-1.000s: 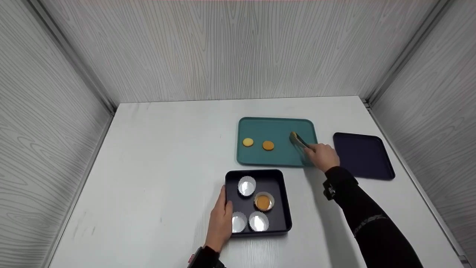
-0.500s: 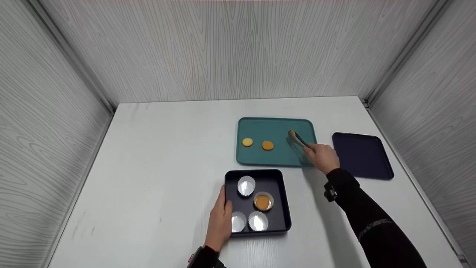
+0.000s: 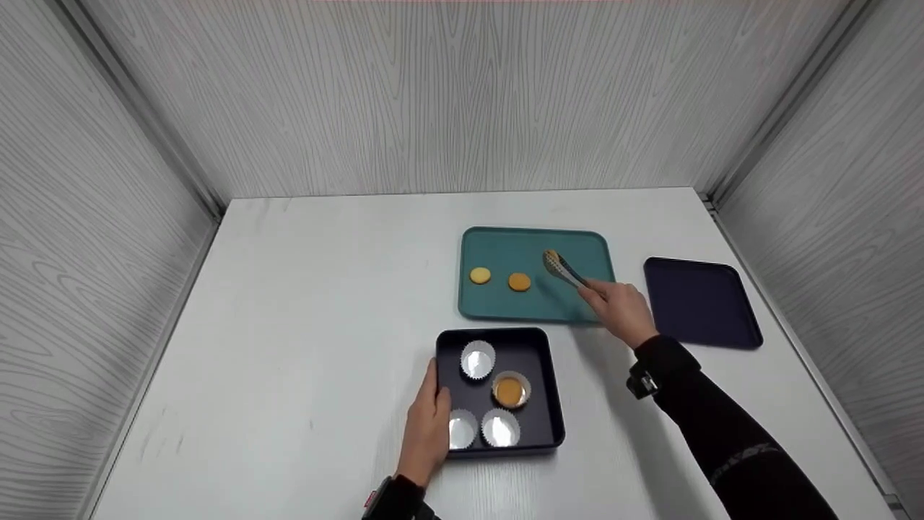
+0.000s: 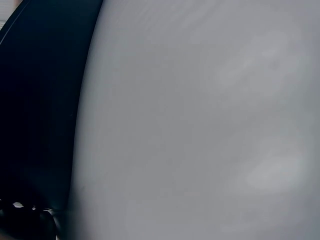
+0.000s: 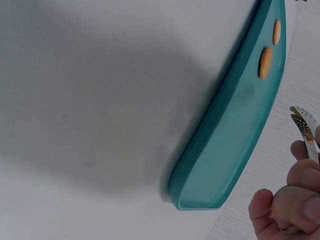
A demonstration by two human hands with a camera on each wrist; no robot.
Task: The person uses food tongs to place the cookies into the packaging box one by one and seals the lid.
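Observation:
My right hand point(image 3: 598, 292) grips metal tongs point(image 3: 564, 269) above the teal tray point(image 3: 505, 307). Their yellowish tips hover just right of two round cookies, an orange one point(image 3: 519, 282) and a paler one point(image 3: 480, 275). In the right wrist view the tongs point(image 5: 304, 122) show perforated tips close together, beside the teal tray point(image 5: 235, 140) and the cookies point(image 5: 265, 62). I cannot tell whether anything is between the tips. My left hand point(image 3: 432, 412) rests against the left side of a dark square tray point(image 3: 548, 375). It holds three empty white paper cups and one cup with an orange cookie point(image 3: 510, 391).
A dark flat lid point(image 3: 700, 303) lies right of the teal tray. Wood-grain walls close the white table point(image 3: 303, 325) on three sides. The left wrist view shows only the dark tray's wall point(image 4: 40, 100) and bare table.
My right hand has carried the tongs leftward over the teal tray, nearer the two cookies. The left hand and the dark tray have stayed put.

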